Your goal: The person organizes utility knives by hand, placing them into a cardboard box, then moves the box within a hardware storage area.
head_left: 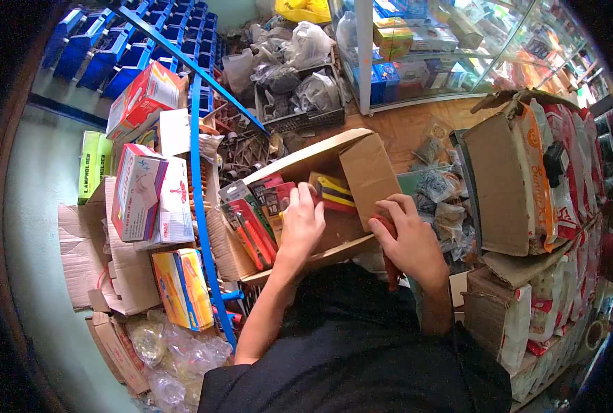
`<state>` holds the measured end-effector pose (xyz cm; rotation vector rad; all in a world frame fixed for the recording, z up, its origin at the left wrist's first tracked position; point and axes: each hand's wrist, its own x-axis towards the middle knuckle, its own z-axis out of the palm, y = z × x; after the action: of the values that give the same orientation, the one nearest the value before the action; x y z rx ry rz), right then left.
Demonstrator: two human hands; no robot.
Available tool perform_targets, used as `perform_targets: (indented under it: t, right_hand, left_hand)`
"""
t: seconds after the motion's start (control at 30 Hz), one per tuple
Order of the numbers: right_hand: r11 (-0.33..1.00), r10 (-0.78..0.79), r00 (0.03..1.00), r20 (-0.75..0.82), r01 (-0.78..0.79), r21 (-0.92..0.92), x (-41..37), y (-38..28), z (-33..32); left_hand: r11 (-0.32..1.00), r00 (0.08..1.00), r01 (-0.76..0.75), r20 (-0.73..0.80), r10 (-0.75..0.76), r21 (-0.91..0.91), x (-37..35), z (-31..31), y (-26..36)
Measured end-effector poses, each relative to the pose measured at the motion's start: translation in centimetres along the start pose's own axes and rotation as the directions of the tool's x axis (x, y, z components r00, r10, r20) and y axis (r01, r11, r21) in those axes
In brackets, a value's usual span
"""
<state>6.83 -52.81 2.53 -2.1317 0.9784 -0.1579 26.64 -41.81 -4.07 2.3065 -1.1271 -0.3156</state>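
The open cardboard box [372, 172] sits at the middle of the frame, tilted and packed mostly on its left side, so careful handling there means fingertips coming down from above and one pack lifted at a time, by its card edge. The left hand [303, 220] is over the packs with its fingers curled; whether it grips one cannot be told. Nearest it are a red-and-black card pack [277, 198] and, just right, a yellow-and-black item [335, 193]. Left of these, the blister pack with red handles [251, 230] leans against the box wall, where its hanging tab could snag a neighbor. The right hand [410, 237] closes around a dark red item [392, 272] beside the right end of the box; a steady wrist would keep it clear of the flap. A blue metal bar [200, 158] limits room at left, with stacked product boxes [136, 193] beyond. Bagged goods [450, 213] crowd the right side.
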Motion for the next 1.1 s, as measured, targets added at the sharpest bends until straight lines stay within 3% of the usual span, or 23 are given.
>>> perform_targets:
  t: [0.1, 0.13, 0.23, 0.27, 0.3, 0.37, 0.4, 0.43, 0.5, 0.53, 0.57, 0.6, 0.63, 0.7, 0.73, 0.77, 0.83, 0.87, 0.9, 0.97, 1.03, 1.07, 1.1]
  right_hand:
    - [0.998, 0.052, 0.999, 0.011, -0.052, 0.021, -0.2, -0.2, -0.2]
    - [0.998, 0.048, 0.999, 0.001, -0.048, 0.030, -0.3, -0.2, -0.2]
    - [0.990, 0.038, 0.999, -0.023, -0.035, 0.139, -0.2, -0.1, -0.2]
    - [0.974, 0.039, 0.999, -0.026, -0.032, 0.225, -0.2, 0.3, -0.2]
    - [0.951, 0.042, 0.999, -0.033, -0.030, 0.308, -0.1, 0.7, -0.2]
    - [0.718, 0.064, 0.997, 0.030, -0.067, 0.693, -0.1, 1.0, -0.1]
    - [0.545, 0.076, 0.996, 0.044, -0.079, 0.834, -0.3, 1.1, -0.4]
    - [0.383, 0.026, 0.997, 0.066, -0.071, 0.921, -0.6, 1.1, -0.8]
    - [0.034, -0.087, 0.995, 0.038, -0.035, 0.999, -0.7, 0.5, -1.9]
    - [0.062, -0.041, 0.998, -0.044, 0.047, 0.997, -0.7, 0.2, -2.1]
    - [0.089, -0.005, 0.993, -0.121, 0.121, 0.989, -0.5, 0.0, -2.2]
    - [0.116, 0.023, 0.982, -0.188, 0.184, 0.976, -0.4, -0.2, -2.3]
    - [0.290, 0.131, 0.926, -0.355, 0.306, 0.907, -0.7, -1.0, -3.1]
    - [0.621, 0.234, 0.714, -0.660, 0.412, 0.667, -1.3, -3.6, -5.6]
    - [0.757, 0.218, 0.548, -0.808, 0.428, 0.494, -1.6, -4.1, -6.4]
    - [0.865, 0.158, 0.364, -0.918, 0.396, 0.307, -1.8, -4.4, -7.4]
    - [0.922, 0.135, 0.054, -0.989, 0.358, 0.145, -2.3, -5.2, -9.5]
    - [0.989, -0.007, -0.037, -0.999, 0.148, -0.013, -2.7, -4.2, -10.9]
    - [0.985, -0.165, -0.090, -0.982, -0.071, -0.159, -3.2, -2.8, -12.3]
    - [0.941, -0.200, -0.071, -0.977, -0.292, -0.172, -3.4, -1.5, -13.7]
    - [0.899, -0.246, -0.018, -0.969, -0.379, -0.221, -3.5, -0.8, -13.5]
    - [0.927, -0.264, -0.020, -0.964, -0.282, -0.248, -3.4, -2.5, -12.4]
    - [0.976, -0.181, 0.120, -0.976, -0.099, -0.193, -2.9, -3.7, -10.7]
  left_hand:
    - [0.982, 0.953, 0.060, 0.284, -0.110, 0.180, -0.4, -0.9, -0.4]
    - [0.979, 0.975, -0.027, 0.223, -0.020, 0.204, -0.9, -0.5, -1.2]
    - [0.957, 0.957, -0.174, 0.271, 0.109, 0.231, -1.2, -0.1, -2.2]
    - [0.954, 0.935, -0.125, 0.355, 0.021, 0.273, -1.3, -0.4, -1.5]
    - [0.949, 0.931, -0.159, 0.360, 0.052, 0.273, -1.3, -0.9, -0.6]
    - [0.932, 0.913, -0.249, 0.385, 0.136, 0.263, -1.0, -1.2, 0.9]
    - [0.929, 0.860, -0.317, 0.471, 0.196, 0.193, -0.4, -1.2, 1.2]
    - [0.866, 0.830, -0.455, 0.450, 0.329, 0.207, 0.1, -0.6, 1.1]
    - [0.754, 0.751, -0.604, 0.501, 0.431, 0.257, 1.5, 1.6, -1.2]
    - [0.716, 0.738, -0.620, 0.547, 0.395, 0.320, 2.1, 3.2, -2.4]
    - [0.818, 0.719, -0.514, 0.650, 0.245, 0.260, 3.1, 4.4, -3.0]
    - [0.786, 0.733, -0.545, 0.620, 0.279, 0.291, 3.1, 4.5, -2.6]
    - [0.757, 0.750, -0.565, 0.586, 0.306, 0.328, 3.0, 4.5, -2.1]
    - [0.758, 0.748, -0.546, 0.616, 0.248, 0.358, 3.1, 4.6, -1.4]
    - [0.761, 0.752, -0.527, 0.625, 0.210, 0.379, 3.1, 4.4, -1.3]
    - [0.743, 0.761, -0.523, 0.621, 0.186, 0.418, 3.3, 4.5, -1.3]
    - [0.715, 0.786, -0.496, 0.605, 0.129, 0.493, 4.1, 5.4, -1.5]
    - [0.749, 0.831, -0.454, 0.532, 0.162, 0.482, 4.4, 6.4, -2.7]
    - [0.784, 0.821, -0.408, 0.565, 0.089, 0.469, 4.9, 6.1, -1.9]
    - [0.714, 0.840, -0.495, 0.482, 0.248, 0.495, 4.4, 5.6, -1.8]
    - [0.686, 0.839, -0.522, 0.448, 0.308, 0.507, 4.4, 6.2, -2.8]
    - [0.735, 0.876, -0.452, 0.406, 0.259, 0.505, 4.8, 7.0, -3.0]
    - [0.780, 0.906, -0.382, 0.369, 0.209, 0.495, 5.1, 7.7, -3.2]
